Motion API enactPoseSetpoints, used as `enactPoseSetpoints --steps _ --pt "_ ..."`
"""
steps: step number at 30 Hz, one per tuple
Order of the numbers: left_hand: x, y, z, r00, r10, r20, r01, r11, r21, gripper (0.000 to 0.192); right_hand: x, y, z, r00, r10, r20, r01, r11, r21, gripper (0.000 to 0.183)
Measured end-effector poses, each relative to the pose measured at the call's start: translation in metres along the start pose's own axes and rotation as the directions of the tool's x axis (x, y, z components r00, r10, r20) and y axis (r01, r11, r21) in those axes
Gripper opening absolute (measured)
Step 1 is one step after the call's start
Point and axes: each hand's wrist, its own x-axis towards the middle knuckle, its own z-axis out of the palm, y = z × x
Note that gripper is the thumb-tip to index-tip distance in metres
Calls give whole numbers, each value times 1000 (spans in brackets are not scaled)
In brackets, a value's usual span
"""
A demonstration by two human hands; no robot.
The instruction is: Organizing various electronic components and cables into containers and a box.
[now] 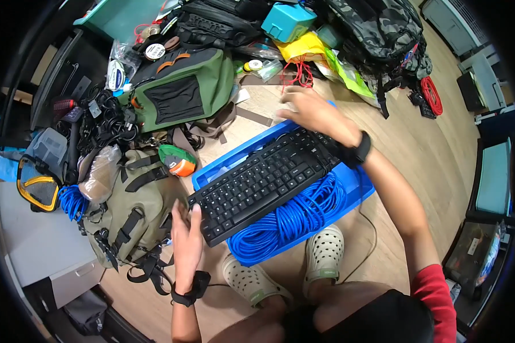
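Note:
A black computer keyboard (257, 184) lies aslant across a blue plastic tray (360, 188) on the floor. Below it, partly hanging at the tray's near rim, rests a coiled blue cable (283, 223). My left hand (186, 236) is beside the keyboard's left end, fingers apart; whether it touches the keyboard cannot be told. Over the tray's far edge, above the keyboard's right part, is my right hand (313, 111), its fingers spread, slightly blurred and holding nothing visible. A thin black cord lies over the keyboard's right end, near the right wrist.
At the left stand an olive bag (133, 214) and a green backpack (176, 94), beside tangled black cables (111, 115). A turquoise box (287, 21), a yellow bag (300, 48) and a camouflage backpack (369, 30) are at the far side. Clogs (326, 253) are close to the tray's near edge.

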Motion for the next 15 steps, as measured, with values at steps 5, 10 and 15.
enactPoseSetpoints --steps 5,10,15 --pt "40 47 16 953 294 66 -301 938 172 60 76 -2 58 973 -52 224 71 995 -74 39" --pt "70 59 30 940 294 172 -329 914 237 57 117 -19 90 849 68 524 3 991 -134 44" --pt "74 62 32 957 208 201 -243 956 166 56 122 -12 112 862 9 508 67 989 -132 51"
